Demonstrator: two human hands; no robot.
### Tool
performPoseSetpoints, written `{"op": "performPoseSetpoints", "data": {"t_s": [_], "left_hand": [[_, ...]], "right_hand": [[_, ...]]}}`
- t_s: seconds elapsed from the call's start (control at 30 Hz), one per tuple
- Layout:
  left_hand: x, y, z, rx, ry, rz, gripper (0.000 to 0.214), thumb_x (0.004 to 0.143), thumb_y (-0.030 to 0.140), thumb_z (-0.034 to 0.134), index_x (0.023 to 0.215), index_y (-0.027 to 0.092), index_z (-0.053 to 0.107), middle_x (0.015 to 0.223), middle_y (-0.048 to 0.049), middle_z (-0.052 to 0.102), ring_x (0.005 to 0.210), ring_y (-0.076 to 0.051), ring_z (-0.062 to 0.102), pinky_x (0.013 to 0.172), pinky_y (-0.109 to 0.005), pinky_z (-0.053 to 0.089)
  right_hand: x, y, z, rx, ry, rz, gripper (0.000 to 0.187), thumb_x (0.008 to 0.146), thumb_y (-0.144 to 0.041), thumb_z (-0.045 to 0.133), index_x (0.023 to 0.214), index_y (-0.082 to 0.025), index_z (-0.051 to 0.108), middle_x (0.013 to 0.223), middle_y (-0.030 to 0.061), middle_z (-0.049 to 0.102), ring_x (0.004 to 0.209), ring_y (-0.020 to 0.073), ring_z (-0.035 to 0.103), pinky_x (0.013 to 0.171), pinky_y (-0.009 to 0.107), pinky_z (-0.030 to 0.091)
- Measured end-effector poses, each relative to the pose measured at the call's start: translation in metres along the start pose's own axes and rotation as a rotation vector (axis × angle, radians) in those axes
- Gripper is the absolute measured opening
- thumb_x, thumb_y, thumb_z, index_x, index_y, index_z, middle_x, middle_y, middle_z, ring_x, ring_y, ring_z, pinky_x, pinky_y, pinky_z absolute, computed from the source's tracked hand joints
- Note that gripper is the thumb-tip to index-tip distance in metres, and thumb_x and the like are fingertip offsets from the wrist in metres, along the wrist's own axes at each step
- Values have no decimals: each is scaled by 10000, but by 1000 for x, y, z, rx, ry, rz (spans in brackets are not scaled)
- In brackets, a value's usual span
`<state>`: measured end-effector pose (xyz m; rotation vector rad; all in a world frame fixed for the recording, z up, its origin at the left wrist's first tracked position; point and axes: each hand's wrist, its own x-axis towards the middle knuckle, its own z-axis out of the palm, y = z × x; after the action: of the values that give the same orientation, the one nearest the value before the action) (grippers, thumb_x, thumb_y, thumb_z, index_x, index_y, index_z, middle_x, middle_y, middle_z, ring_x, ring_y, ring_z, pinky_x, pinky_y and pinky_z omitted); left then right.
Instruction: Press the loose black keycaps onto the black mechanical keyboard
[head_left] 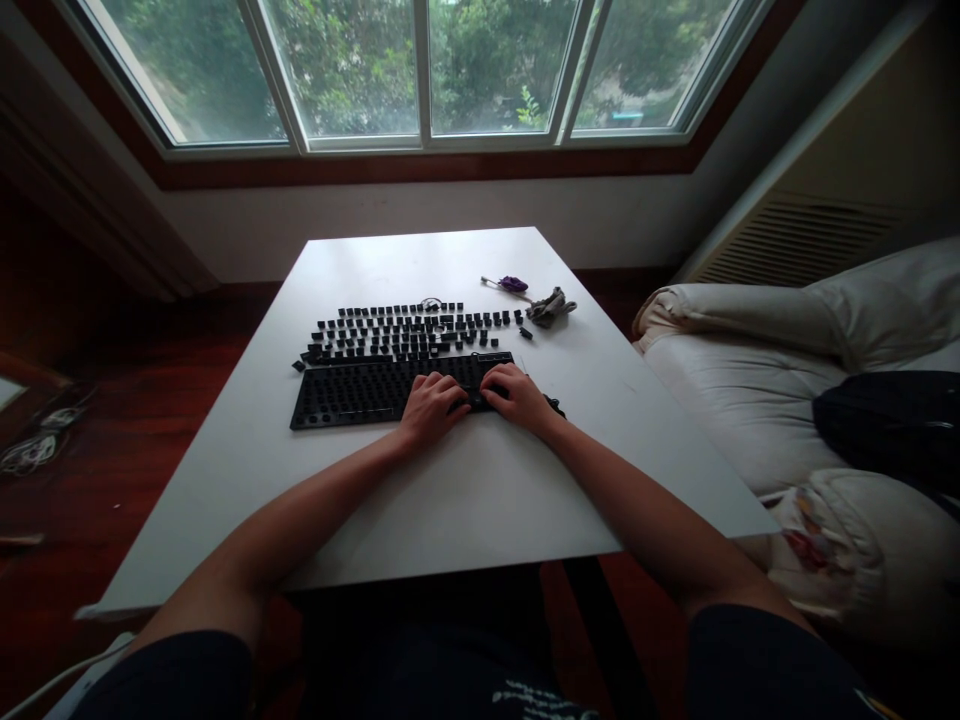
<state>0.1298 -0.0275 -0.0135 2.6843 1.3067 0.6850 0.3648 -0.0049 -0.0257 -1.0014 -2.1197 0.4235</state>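
A black keyboard [349, 393] lies on the white table, its main field stripped of keycaps. My left hand [436, 402] rests over its right half, fingers bent and closed against it. Close beside it, my right hand [515, 394] curls onto the keyboard's right end, thumb toward the left hand. Any small part between my fingertips is too small to make out. Behind the keyboard, loose black keycaps [382, 325] stand in several rows. A short dark strip of cable [556, 406] shows past my right hand.
On the white table [465, 510], a grey cloth or glove [550, 308] lies at the back right. Near it are a purple bristly item [513, 284] with a stick and a stray black piece [526, 333]. A pale sofa [720, 370] with a dark bag [892, 420] stands at right.
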Motion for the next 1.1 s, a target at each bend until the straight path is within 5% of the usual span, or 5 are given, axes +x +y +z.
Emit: {"op": "performPoseSetpoints", "data": {"t_s": [0.2, 0.47, 1.1], "left_hand": [[11, -8, -9, -59, 49, -32, 231, 956, 422, 643, 1108, 267, 722, 1090, -50, 704, 1049, -247, 578, 927, -416, 424], [65, -69, -34, 159, 51, -168, 143, 913, 272, 639, 1001, 248, 749, 1085, -84, 673, 1083, -290, 551, 932, -434, 423], [94, -97, -16, 213, -116, -195, 171, 839, 339, 684, 949, 257, 785, 1060, -89, 707, 1099, -319, 533, 918, -451, 366]], "right_hand": [[1, -1, -3, 1, -19, 2, 59, 904, -204, 652, 905, -248, 692, 989, 58, 686, 984, 257, 583, 912, 443, 492], [0, 1, -7, 1, -44, -22, 74, 902, -181, 651, 910, -245, 687, 1022, 63, 680, 990, 254, 575, 911, 433, 492], [-1, 2, -6, 2, -49, -17, 62, 910, -198, 646, 912, -242, 690, 1036, 70, 669, 1002, 255, 567, 922, 445, 498]]}}
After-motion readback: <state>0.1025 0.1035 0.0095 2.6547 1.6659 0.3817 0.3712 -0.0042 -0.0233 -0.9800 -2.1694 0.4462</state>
